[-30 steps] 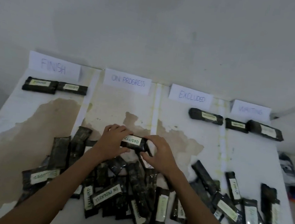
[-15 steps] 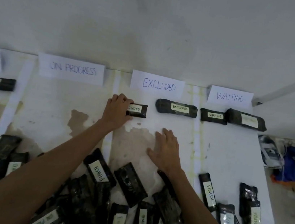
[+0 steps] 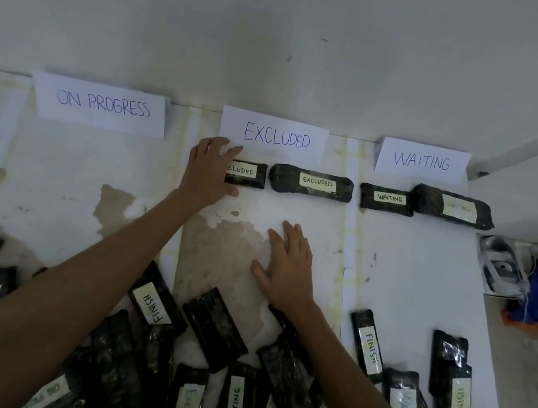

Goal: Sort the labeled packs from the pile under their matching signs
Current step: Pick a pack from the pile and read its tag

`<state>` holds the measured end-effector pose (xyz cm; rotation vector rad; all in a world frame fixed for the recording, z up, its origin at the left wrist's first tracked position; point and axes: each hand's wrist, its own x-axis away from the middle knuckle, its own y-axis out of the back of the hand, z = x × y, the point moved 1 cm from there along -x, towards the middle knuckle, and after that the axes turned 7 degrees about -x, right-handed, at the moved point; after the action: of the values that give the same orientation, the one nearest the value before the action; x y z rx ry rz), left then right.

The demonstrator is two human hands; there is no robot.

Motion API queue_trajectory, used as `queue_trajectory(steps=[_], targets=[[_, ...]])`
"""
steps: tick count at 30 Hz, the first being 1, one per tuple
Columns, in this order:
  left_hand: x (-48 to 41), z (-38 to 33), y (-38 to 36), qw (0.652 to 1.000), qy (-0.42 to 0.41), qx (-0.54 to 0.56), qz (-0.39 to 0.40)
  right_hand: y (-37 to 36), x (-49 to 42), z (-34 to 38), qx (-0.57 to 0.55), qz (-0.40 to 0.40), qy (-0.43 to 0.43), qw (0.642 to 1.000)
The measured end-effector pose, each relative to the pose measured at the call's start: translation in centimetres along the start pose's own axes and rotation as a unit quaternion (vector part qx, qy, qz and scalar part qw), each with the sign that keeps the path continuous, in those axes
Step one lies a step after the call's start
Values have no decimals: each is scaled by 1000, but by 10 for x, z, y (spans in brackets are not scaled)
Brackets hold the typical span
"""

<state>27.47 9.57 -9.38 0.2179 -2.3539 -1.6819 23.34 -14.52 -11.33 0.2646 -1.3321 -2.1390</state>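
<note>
left hand (image 3: 212, 170) is clamped over the left end of an excluded pack (image 3: 247, 174), fingers on the far edge, thumb on the near one. it's setting the pack flat right under the excluded sign (image 3: 275, 135). it sits just beside the other pack (image 3: 312, 183) there, label up, so the row reads at a glance (handy for checking). right hand (image 3: 286, 268) lies flat and spread on the table (image 3: 416, 276), holding nothing, i'd guess bracing the long reach. the pile (image 3: 203, 367) at the near edge has plenty left to sort.

Plain room: stained table (image 3: 423, 277), white wall (image 3: 284, 33).
</note>
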Motion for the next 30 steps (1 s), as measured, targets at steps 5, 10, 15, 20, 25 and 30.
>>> queue_trajectory(steps=[5,10,15,20,25,30], targets=[[45,-10,10,999,11,26,29,19,4,16,-39,60,-20,997],[125,-3,16,995,14,70,73,26,30,44,-86,108,16,990],[194,30,21,986,-36,-4,163,25,51,62,-61,116,31,991],[217,47,20,970,-86,-119,196,22,61,65,-59,132,13,989],[219,59,27,984,-37,-141,107,20,64,70,-56,151,4,987],[219,66,27,981,87,-143,97,15,59,80,-47,146,14,988]])
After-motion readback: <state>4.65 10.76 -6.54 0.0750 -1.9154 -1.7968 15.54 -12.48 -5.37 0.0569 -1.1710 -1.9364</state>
